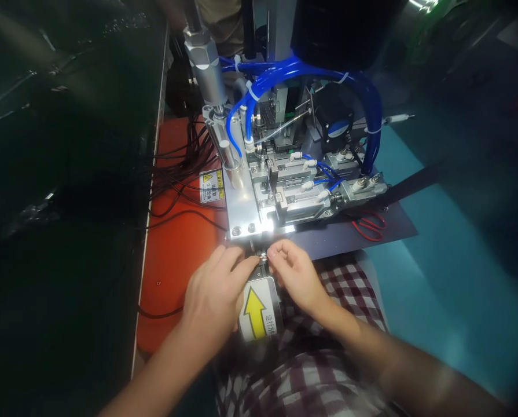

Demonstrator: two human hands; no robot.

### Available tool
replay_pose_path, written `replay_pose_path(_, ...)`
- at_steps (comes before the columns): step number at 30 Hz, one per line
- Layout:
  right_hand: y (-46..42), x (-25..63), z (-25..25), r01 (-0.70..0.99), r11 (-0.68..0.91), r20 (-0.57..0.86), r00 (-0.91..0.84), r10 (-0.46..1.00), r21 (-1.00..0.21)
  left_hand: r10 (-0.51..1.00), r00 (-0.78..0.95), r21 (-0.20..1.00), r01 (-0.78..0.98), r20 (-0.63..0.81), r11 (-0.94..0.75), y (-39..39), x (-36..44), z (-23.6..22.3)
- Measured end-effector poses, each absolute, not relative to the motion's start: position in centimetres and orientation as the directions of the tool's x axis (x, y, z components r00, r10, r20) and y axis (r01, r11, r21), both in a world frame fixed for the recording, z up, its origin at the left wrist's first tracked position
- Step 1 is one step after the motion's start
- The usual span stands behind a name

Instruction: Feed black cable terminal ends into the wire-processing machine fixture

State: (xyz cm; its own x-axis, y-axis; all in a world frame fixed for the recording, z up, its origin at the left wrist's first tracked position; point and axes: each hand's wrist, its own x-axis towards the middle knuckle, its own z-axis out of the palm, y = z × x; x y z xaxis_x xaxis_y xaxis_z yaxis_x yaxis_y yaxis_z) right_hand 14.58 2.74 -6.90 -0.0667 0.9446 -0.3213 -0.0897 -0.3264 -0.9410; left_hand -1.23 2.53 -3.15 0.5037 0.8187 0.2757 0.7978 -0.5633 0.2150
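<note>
A: What is lying nearest you?

B: Checked cloth (345, 388) is spreading below your forearms, and a white sign (275, 289) is sitting beyond it. Its yellow arrow (254, 313) is pointing away from you, beside "运行方" and a cut-off character.

A: How are your hands placed?

B: A small shiny piece (264, 256) is sitting just past the sign, right of your left hand (215, 289) and left of your right hand (296, 272). Both are reaching about equally near. Its long axis seems to be running sideways. Your right fingertips are making a narrow pinch; your left fingers are partly hiding. I can't tell which hand is holding it.

A: And farther off?

B: A metal plate (242, 211) is standing beyond, a warning sticker (210, 194) is showing a yellow triangle and unclear print, and blue hoses (280, 70) are arching behind.
</note>
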Motion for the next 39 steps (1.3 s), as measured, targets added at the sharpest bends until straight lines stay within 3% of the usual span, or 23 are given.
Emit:
replay_pose_path(6,2.9,14.6,-7.2,-0.287,-0.398,-0.381,-0.116,0.917,-0.871,0.812,0.511,0.3,0.757,0.283,-0.581,2.6,-1.8,-3.7)
replay_pose_path(10,2.9,14.5,-6.8,-0.275,-0.418,-0.407,-0.099,0.908,-0.866,0.806,0.519,0.311,0.745,0.286,-0.59,2.7,-1.9,-3.9)
replay_pose_path(16,3.2,15.1,-6.7,-0.28,-0.514,-0.471,-0.21,0.857,-0.81,0.817,0.495,0.21,0.801,0.295,-0.561,2.5,-1.3,-3.4)
replay_pose_path(20,3.1,15.2,-7.1,-0.222,-0.458,-0.416,-0.211,0.885,-0.861,0.829,0.495,0.052,0.85,0.261,-0.524,1.9,-0.6,-2.9)
replay_pose_path(22,2.9,15.0,-7.2,-0.208,-0.426,-0.393,-0.181,0.901,-0.88,0.836,0.503,0.029,0.853,0.218,-0.521,1.5,-0.3,-2.7)
replay_pose_path(29,2.7,14.7,-7.2,-0.156,-0.353,-0.34,-0.1,0.935,-0.923,0.874,0.479,0.175,0.856,0.088,-0.487,1.1,0.0,-2.6)
replay_pose_path(35,2.6,14.5,-7.3,-0.124,-0.35,-0.348,-0.042,0.937,-0.928,0.876,0.472,0.236,0.844,0.096,-0.481,1.5,0.0,-2.6)
replay_pose_path(39,2.4,14.3,-7.4,-0.099,-0.261,-0.265,0.031,0.964,-0.96,0.876,0.467,0.269,0.834,0.12,-0.481,1.7,-0.1,-2.7)
